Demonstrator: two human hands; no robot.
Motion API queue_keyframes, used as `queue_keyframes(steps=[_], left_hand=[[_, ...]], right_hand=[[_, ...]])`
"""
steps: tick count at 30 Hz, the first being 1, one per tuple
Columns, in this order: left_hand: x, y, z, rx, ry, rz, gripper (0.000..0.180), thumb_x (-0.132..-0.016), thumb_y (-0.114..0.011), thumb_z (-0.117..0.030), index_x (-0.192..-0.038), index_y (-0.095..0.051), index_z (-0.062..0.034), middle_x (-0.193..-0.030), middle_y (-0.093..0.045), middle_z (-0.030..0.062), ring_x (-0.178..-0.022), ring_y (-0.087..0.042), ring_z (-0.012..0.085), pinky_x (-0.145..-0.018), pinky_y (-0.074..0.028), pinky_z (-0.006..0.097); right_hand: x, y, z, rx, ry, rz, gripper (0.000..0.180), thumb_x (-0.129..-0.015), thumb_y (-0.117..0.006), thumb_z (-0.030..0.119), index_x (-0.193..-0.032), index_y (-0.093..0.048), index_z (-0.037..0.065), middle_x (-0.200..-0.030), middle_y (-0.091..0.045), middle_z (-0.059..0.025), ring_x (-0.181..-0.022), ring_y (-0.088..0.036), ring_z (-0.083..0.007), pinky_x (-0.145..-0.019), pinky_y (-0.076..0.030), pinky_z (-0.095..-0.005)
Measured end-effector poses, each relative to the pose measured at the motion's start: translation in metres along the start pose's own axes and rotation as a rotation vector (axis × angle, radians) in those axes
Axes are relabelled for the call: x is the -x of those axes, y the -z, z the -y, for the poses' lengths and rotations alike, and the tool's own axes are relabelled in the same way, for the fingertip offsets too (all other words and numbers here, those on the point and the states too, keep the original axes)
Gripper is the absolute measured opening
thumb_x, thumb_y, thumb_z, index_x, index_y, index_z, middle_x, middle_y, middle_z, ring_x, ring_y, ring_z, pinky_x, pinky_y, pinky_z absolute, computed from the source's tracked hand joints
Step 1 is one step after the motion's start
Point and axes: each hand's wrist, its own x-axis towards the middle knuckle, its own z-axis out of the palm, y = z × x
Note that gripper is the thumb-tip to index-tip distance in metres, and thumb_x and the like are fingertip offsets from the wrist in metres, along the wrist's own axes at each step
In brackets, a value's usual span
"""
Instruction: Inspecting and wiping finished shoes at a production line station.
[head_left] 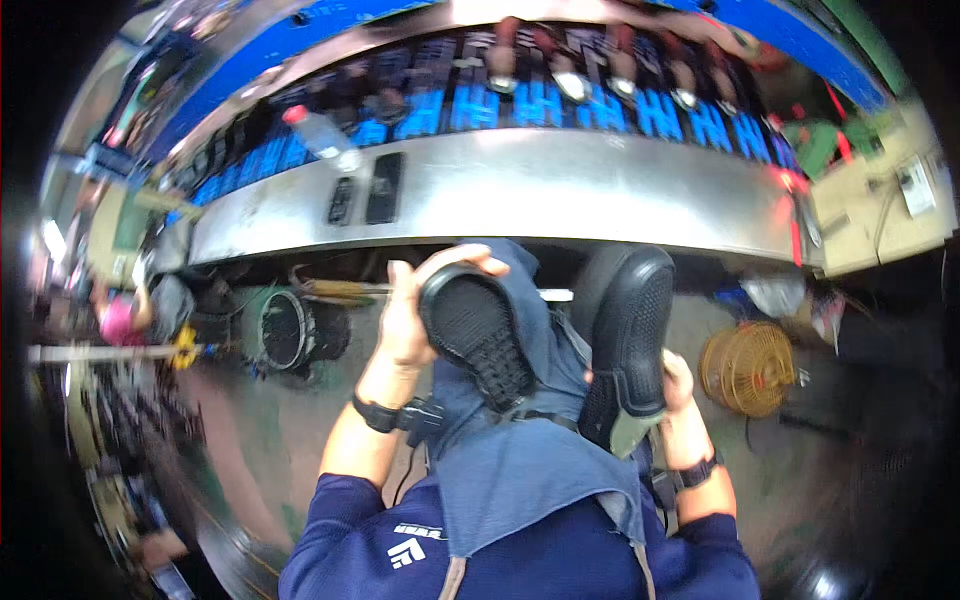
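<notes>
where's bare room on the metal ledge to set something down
The metal ledge is bare from the flat black slab to the red strap, before the blue rack. Crowded around the slab, smaller black object and bottle.

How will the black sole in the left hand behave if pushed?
The black sole likely bends rather than breaks: it looks rubbery. Its textured tread should resist slipping in the left hand. Being elongated, it probably won't roll.

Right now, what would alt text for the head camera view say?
A person's left hand holds a black treaded sole, the right hand a black shoe, above a blue apron. Beyond runs a shiny metal counter.
</notes>
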Motion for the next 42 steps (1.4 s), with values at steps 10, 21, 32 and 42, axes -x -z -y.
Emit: queue_keyframes(steps=[10, 21, 32, 42], left_hand=[[-0.012, -0.03, -0.008, 0.132, -0.047, 0.015, 0.075, -0.106, -0.016, -0.052, -0.134, -0.052, 0.0075, -0.128, -0.06, 0.0224, -0.125, -0.055, 0.0386, -0.107, -0.045, 0.049], [-0.017, -0.075, -0.02, -0.41, -0.119, 0.135, 0.065, -0.097, -0.036, -0.043, -0.125, -0.06, 0.0107, -0.123, -0.066, 0.0236, -0.114, -0.063, 0.0306, -0.103, -0.046, 0.04], [-0.011, -0.081, -0.014, -0.443, -0.158, 0.118, 0.061, -0.097, -0.033, -0.038, -0.121, -0.063, 0.0104, -0.124, -0.065, 0.0264, -0.113, -0.064, 0.0344, -0.103, -0.046, 0.041], [-0.01, -0.085, -0.016, -0.556, -0.167, 0.155, 0.066, -0.099, -0.034, -0.045, -0.12, -0.063, 0.0098, -0.123, -0.064, 0.0287, -0.117, -0.061, 0.0395, -0.105, -0.045, 0.046]], right_hand=[[-0.044, -0.066, -0.005, 0.524, 0.05, 0.217, 0.088, -0.091, -0.06, 0.062, -0.14, -0.044, -0.01, -0.131, -0.059, -0.0146, -0.118, -0.056, -0.0192, -0.103, -0.043, -0.033], [-0.032, -0.054, -0.007, 0.711, 0.162, 0.119, 0.099, -0.085, -0.051, 0.078, -0.132, -0.052, -0.009, -0.12, -0.065, -0.0172, -0.111, -0.063, -0.0228, -0.099, -0.047, -0.0341], [-0.036, -0.045, -0.016, 0.65, 0.211, 0.098, 0.087, -0.089, -0.055, 0.071, -0.123, -0.056, -0.008, -0.107, -0.067, -0.012, -0.097, -0.062, -0.0153, -0.084, -0.049, -0.0289], [-0.036, -0.04, -0.012, 0.751, 0.169, 0.117, 0.098, -0.088, -0.046, 0.079, -0.129, -0.055, -0.01, -0.117, -0.066, -0.0162, -0.105, -0.064, -0.0215, -0.092, -0.049, -0.0326]])
